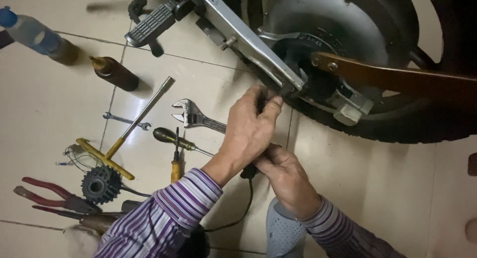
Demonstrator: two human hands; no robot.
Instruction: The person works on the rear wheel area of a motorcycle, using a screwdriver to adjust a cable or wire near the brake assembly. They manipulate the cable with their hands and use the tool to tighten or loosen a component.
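Both hands grip a black cable (pixel 247 198) — left hand (pixel 251 126) at the swingarm's (pixel 248 42) end, right hand (pixel 285 176) below.

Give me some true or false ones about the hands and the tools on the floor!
1. The left hand is up at the end of the silver frame arm. True.
2. The adjustable wrench is held in the right hand. False: it lies on the tiled floor.
3. A toothed sprocket lies near red-handled pliers. True.
4. The brown bottle stands upright. False: it lies on its side.
5. The sleeves are plain white. False: purple striped.
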